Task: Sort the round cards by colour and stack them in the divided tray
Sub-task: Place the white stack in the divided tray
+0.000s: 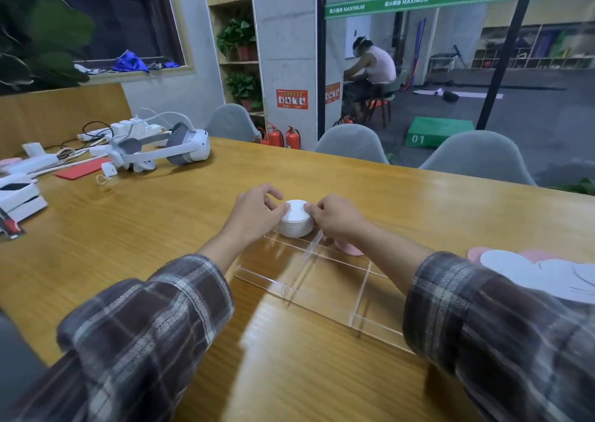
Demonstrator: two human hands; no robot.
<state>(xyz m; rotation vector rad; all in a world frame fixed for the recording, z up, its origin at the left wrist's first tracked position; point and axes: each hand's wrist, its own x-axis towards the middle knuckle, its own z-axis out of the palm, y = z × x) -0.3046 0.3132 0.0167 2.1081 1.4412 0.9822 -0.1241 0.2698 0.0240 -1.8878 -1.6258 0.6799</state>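
Found in the far left compartment of the clear tray (289, 288): stack of white cards (295, 222), upright, rising above the wall. Gripped at its top edge from both sides. On its left, left hand (257, 210), thumb pressed to the top rim, other fingers curled over the far side. On its right, right hand (335, 217), fingers curled, tips pinching the rim. Just beside, in the neighbouring far compartment, pink stack (349, 248), mostly hidden under the right wrist; height cannot be told. Near compartments showing only bare wood through the base. Well to the right of the tray, lying flat and overlapping on the table (161, 228): loose cards (531, 273), white and pink. Both forearms in plaid sleeves (145, 325). At the far left of the table: white headset (180, 146), with power strips (128, 127) and cables behind. Along the far edge: grey chairs (351, 143).
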